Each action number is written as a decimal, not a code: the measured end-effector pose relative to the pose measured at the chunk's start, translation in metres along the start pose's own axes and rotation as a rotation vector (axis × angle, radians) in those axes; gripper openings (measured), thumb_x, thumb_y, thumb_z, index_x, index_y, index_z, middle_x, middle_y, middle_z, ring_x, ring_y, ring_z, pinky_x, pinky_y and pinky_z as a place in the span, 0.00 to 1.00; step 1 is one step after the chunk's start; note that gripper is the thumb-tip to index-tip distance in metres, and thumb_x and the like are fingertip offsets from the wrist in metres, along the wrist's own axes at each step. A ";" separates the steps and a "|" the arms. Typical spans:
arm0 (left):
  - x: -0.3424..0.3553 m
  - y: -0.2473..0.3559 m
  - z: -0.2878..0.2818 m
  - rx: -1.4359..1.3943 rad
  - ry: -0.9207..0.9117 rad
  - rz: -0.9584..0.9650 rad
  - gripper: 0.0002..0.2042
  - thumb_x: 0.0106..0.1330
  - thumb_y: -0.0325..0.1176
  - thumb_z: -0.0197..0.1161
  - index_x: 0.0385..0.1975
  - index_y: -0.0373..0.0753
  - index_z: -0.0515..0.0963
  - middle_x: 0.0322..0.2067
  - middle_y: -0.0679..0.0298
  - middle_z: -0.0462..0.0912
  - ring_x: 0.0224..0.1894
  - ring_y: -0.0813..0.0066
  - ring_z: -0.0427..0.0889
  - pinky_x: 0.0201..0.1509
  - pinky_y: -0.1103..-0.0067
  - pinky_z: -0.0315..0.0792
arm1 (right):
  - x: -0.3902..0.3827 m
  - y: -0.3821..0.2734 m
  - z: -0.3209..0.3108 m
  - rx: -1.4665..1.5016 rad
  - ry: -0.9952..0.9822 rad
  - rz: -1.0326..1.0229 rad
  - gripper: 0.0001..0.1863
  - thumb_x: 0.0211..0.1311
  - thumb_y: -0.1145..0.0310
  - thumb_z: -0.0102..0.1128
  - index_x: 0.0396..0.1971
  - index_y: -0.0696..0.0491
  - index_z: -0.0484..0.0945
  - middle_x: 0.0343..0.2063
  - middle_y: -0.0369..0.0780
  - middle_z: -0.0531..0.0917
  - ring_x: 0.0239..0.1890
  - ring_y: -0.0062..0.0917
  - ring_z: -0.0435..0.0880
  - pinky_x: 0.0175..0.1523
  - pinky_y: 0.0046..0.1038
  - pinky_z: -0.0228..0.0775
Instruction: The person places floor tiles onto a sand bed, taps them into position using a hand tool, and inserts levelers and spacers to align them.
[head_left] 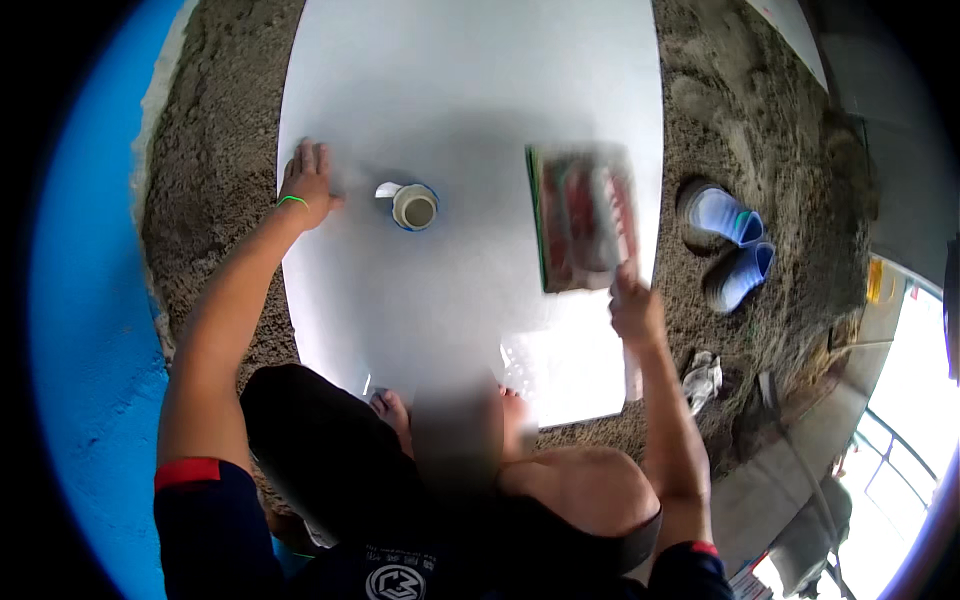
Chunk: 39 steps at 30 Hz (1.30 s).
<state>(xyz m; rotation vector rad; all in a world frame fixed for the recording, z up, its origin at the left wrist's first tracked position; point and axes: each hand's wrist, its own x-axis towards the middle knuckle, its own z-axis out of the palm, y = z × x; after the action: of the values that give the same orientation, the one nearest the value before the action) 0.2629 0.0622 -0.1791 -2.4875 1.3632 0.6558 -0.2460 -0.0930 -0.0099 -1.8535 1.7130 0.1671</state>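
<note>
1. One rect. tool, red & grey w/ a green L edge, motion-blurred; it's over the R part of the white slab, can't tell if touching.
2. R hand: clenched round the tool's near R end.
3. L hand: grip released, fingers spread at the slab's L edge; green wristband.
4. Btwn the hands, nearer L: round pale ring w/ blue rim (pipe end or cup, can't tell), white scrap just beside it.
5. Writing: round pale logo + small lettering on the dark shirt; tool's markings, if any, too blurred to read.
6. Surface: slab glossy, strong glare at near R, rough brown mortar along both sides.
7. Room: bright blue wall at L; blue-white shoes & crumpled pale cloth on R-side mortar; bright opening far R.
</note>
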 end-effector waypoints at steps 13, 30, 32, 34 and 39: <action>-0.019 0.104 -0.003 -0.844 0.194 0.380 0.55 0.41 0.39 0.78 0.71 0.45 0.49 0.71 0.55 0.51 0.72 0.55 0.52 0.74 0.64 0.47 | 0.076 0.013 0.097 -0.111 -0.178 -0.057 0.26 0.71 0.53 0.43 0.25 0.60 0.77 0.22 0.59 0.77 0.28 0.58 0.80 0.30 0.51 0.68; -0.252 0.064 0.130 -1.079 0.839 -0.441 0.13 0.70 0.29 0.53 0.49 0.32 0.75 0.43 0.47 0.80 0.46 0.55 0.81 0.51 0.68 0.74 | 0.069 -0.085 0.128 -0.203 -0.179 -0.659 0.27 0.73 0.53 0.40 0.24 0.59 0.77 0.18 0.53 0.78 0.21 0.49 0.80 0.24 0.44 0.66; -0.283 0.071 0.149 -0.932 0.675 -0.533 0.12 0.69 0.30 0.55 0.49 0.32 0.76 0.44 0.48 0.81 0.47 0.56 0.81 0.51 0.68 0.74 | 0.056 -0.185 0.097 -0.070 -0.373 -0.573 0.24 0.73 0.52 0.41 0.24 0.56 0.72 0.12 0.41 0.71 0.12 0.26 0.71 0.18 0.31 0.63; -0.308 0.063 0.152 -1.129 0.735 -0.533 0.13 0.68 0.31 0.56 0.49 0.32 0.76 0.45 0.49 0.81 0.48 0.54 0.81 0.52 0.68 0.74 | 0.015 -0.231 0.045 0.206 -0.464 -0.476 0.20 0.74 0.53 0.39 0.24 0.49 0.68 0.13 0.27 0.65 0.13 0.12 0.62 0.16 0.22 0.54; -0.345 0.060 0.120 -1.081 0.352 -0.624 0.24 0.56 0.29 0.64 0.54 0.35 0.69 0.45 0.50 0.79 0.48 0.51 0.79 0.50 0.66 0.74 | 0.010 -0.140 -0.001 0.465 -0.125 -1.163 0.21 0.72 0.52 0.41 0.29 0.54 0.73 0.17 0.39 0.74 0.19 0.28 0.71 0.23 0.31 0.62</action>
<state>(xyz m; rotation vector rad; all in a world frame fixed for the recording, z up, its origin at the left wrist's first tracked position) 0.0185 0.3324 -0.1151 -3.7201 0.1252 0.9846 -0.1127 -0.1038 0.0336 -2.0771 0.3386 -0.5214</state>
